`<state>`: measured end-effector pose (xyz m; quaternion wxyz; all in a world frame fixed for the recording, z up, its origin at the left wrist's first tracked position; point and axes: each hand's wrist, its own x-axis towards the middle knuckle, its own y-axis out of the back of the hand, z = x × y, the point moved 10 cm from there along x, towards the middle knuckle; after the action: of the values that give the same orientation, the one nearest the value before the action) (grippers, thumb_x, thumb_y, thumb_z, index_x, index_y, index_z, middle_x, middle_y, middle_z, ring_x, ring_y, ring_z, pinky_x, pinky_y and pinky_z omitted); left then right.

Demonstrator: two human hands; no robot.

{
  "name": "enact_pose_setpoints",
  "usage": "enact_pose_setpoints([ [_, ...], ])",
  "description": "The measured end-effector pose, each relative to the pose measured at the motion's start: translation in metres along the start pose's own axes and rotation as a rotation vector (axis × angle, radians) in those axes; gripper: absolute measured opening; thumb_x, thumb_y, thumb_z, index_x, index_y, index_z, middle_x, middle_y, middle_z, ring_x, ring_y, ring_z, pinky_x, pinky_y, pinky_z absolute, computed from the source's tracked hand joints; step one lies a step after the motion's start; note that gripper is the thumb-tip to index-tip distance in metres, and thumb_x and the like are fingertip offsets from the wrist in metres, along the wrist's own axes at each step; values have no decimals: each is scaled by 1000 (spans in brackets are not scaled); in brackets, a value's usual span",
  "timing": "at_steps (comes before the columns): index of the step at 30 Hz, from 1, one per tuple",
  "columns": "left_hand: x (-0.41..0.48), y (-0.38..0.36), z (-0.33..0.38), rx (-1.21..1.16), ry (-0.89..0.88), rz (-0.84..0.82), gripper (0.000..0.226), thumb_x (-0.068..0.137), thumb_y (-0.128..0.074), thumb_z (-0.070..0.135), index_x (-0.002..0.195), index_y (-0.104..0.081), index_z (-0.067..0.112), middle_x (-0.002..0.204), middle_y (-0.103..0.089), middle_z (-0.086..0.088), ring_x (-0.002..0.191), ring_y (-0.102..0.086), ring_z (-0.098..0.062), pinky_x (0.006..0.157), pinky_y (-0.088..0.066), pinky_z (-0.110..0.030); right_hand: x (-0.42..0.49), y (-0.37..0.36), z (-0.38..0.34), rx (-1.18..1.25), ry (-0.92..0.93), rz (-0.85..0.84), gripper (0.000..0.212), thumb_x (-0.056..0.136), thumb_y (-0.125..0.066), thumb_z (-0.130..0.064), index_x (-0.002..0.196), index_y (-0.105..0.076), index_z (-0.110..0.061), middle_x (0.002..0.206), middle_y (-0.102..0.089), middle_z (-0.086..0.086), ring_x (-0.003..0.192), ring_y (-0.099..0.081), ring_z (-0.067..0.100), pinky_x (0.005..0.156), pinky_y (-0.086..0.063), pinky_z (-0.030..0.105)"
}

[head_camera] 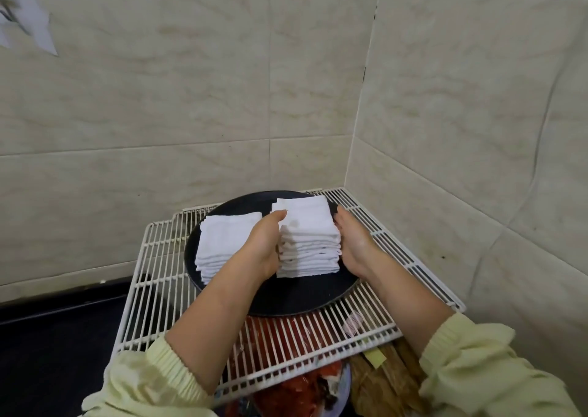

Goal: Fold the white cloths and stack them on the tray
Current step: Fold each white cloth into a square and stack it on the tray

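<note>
A round black tray (pixel 286 299) sits on a white wire rack. Two stacks of folded white cloths stand on it. The left stack (pixel 222 241) is lower and free of my hands. The right stack (pixel 310 241) is taller and sits between my hands. My left hand (pixel 265 241) presses against its left side, thumb lying on the top cloth. My right hand (pixel 354 241) lies flat against its right side, fingers straight and pointing away from me.
The white wire rack (pixel 152 289) fills a tiled corner, with walls close behind and to the right. Under the rack are red items (pixel 286 381) and brown packaging (pixel 381 381). A dark counter (pixel 57 337) lies to the left.
</note>
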<state>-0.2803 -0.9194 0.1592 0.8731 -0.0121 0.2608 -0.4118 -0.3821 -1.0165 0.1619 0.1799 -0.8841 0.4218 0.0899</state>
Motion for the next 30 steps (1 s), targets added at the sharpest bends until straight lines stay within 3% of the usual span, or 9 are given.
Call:
enact_pose_setpoints([
  [4,-1,0,5,78,-45,22,52,96,-50,37,138,-44,8,129,-56,-22,118,-54,-36,98,-43,-40,2,-7,-1,-87,15,-35,55,102,-28,-49,123,-63,-12,125,-65,14,105,-66,26,84,-52,36],
  [9,-1,1,9,94,-66,-2,64,93,-53,42,147,-33,16,149,-39,-17,139,-33,-36,113,-29,-47,-1,8,-10,-44,41,49,61,104,-27,-45,152,-20,-8,156,-31,7,139,-37,21,102,-34,29],
  [12,-1,0,6,100,-65,-19,58,94,-51,41,144,-37,15,151,-35,-20,140,-33,-36,112,-30,-44,-2,-5,1,-35,-9,-60,58,103,-25,-48,137,-50,-8,115,-68,4,101,-65,19,81,-50,32],
  [14,-5,-3,6,117,-71,-41,57,95,-51,42,144,-38,15,149,-39,-18,138,-35,-35,111,-31,-43,-4,-6,4,7,-28,-45,54,103,-26,-50,127,-57,-13,102,-70,1,92,-66,16,73,-50,33],
  [17,-11,-6,10,157,-105,-72,69,95,-50,43,153,-20,20,155,-30,-6,139,-34,-29,113,-28,-40,-13,-14,0,10,-17,-115,61,102,-23,-52,137,-50,-9,124,-64,8,112,-62,24,85,-49,35],
  [20,-15,-7,23,284,-219,-109,73,96,-49,40,155,-8,24,161,-11,2,146,-21,-23,118,-18,-40,-15,14,-9,-140,17,86,58,103,-32,-43,148,-33,-7,148,-42,12,135,-43,27,104,-36,34],
  [22,-20,-7,36,479,-362,-83,69,96,-50,34,154,-14,23,162,-6,5,148,-13,-18,116,-18,-37,-18,42,-19,-279,56,255,47,101,-43,-31,140,-45,-5,139,-51,15,121,-52,28,97,-41,32],
  [26,-27,-19,47,1045,-642,-63,72,91,-61,33,151,-26,16,162,-3,-3,149,7,-19,119,-4,-38,-21,52,-23,-449,61,263,22,94,-55,-14,107,-65,-1,85,-69,8,78,-64,17,70,-52,27],
  [30,-21,-25,37,1310,-754,-60,69,89,-62,39,149,-34,19,162,-8,-6,149,7,-21,119,-2,-37,-28,40,-31,-548,131,252,11,90,-64,-19,85,-68,-10,75,-69,3,68,-64,11,61,-49,21],
])
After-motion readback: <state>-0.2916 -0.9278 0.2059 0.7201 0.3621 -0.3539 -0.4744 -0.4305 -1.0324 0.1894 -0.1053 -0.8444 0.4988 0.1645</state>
